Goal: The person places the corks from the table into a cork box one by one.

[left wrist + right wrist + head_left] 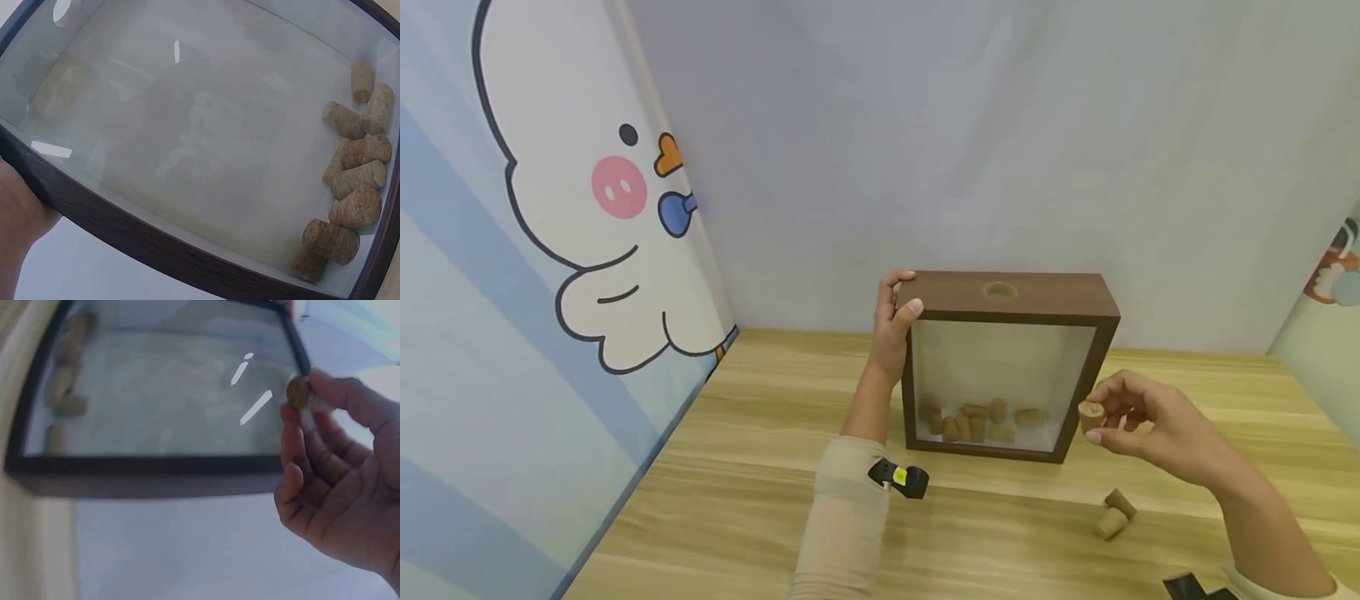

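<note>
A dark brown wooden box frame (pixel 1075 292) with a clear front stands upright on the table, a round hole (pixel 1001 291) in its top. My left hand (pixel 892 333) grips its upper left corner, thumb in front and fingers behind. Several corks (pixel 356 206) lie inside along the bottom. Beside the frame's right edge, my right hand (pixel 1157 425) pinches a cork (pixel 1091 414) between thumb and fingertips. The right wrist view shows the end of this cork (pixel 299 392), with the other fingers curled loosely below it.
Two loose corks, one darker (pixel 1121 503) and one lighter (pixel 1112 523), lie on the wood-grain table (pixel 737 500) at the front right. A pale wall (pixel 850 167) rises behind the frame. A cartoon-printed panel (pixel 550 292) stands along the left.
</note>
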### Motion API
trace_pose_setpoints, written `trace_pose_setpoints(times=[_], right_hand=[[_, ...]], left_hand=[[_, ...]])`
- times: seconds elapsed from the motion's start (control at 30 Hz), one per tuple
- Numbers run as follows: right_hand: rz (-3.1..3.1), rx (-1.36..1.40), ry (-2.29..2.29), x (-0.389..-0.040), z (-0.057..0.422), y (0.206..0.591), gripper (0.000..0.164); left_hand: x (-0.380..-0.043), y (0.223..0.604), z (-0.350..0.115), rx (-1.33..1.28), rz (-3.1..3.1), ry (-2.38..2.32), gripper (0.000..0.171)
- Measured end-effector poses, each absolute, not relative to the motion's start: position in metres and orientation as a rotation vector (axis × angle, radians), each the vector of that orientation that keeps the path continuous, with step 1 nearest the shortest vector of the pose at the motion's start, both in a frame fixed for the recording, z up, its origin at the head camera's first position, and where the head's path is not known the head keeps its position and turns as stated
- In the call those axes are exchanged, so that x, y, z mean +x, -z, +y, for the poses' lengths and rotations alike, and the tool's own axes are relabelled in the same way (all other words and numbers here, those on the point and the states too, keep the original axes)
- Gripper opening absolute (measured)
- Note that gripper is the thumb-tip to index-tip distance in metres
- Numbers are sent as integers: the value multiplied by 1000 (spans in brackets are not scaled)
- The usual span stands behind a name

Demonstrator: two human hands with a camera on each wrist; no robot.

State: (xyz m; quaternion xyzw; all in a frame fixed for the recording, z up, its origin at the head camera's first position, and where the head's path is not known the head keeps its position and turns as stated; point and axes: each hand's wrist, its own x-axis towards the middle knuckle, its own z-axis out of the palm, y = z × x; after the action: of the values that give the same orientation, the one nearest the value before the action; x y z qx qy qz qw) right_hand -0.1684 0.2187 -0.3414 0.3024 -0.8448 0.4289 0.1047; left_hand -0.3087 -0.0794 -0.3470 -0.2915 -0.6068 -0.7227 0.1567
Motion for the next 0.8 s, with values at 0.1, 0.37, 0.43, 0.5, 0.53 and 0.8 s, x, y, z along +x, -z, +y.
trace_pose_setpoints(times=[0.1,0.37,0.43,0.5,0.53,0.8], right_hand=[[-2427,710,-1304,-167,205,328,28],[-2002,616,-1732,-176,171,292,31],[-1958,569,-1755,-181,162,282,29],[-1983,499,-1706,-188,153,272,28],[-2006,467,-1676,-192,150,268,28],[-2457,298,-1481,-227,136,238,37]], left_hand=[[-308,348,-79,-839,-1726,2074,61],[-308,347,-81,-821,-1731,2059,61],[-308,347,-81,-817,-1735,2050,61],[-308,346,-82,-820,-1733,2043,61],[-308,346,-82,-820,-1731,2041,61],[-309,346,-82,-822,-1729,2053,61]])
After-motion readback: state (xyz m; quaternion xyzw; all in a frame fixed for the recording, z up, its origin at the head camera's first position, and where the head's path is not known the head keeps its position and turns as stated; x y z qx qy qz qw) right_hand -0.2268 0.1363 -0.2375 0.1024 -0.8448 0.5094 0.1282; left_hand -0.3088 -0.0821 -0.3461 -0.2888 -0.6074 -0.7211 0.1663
